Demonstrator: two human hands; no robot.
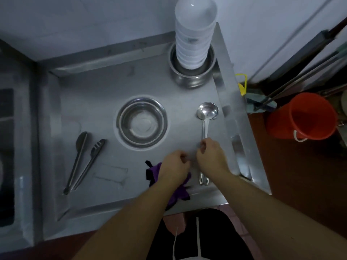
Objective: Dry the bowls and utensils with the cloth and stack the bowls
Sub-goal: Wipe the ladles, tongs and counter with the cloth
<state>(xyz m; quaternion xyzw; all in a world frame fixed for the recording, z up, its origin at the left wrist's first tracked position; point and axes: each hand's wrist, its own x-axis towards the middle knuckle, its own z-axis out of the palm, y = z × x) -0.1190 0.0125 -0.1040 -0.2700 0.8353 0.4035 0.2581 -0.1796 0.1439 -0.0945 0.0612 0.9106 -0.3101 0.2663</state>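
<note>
ladle (206,117) lay on the steel counter (93,102), right of an upright steel bowl (142,122). right hand (211,153) pinched its handle. left hand (174,168), curled shut, pressed on the purple cloth (178,194). white bowls (194,32) stood stacked upside down at the back; tongs (84,162) lay left.

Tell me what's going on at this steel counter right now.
A person stands at a steel worktop, drying kitchenware. The left hand rests on a purple cloth near the front edge, while the right hand pinches the handle of a metal ladle lying flat. A steel bowl sits upright mid-counter, tongs lie to the left, and white bowls are stacked upside down in a steel pot at the back.
</note>
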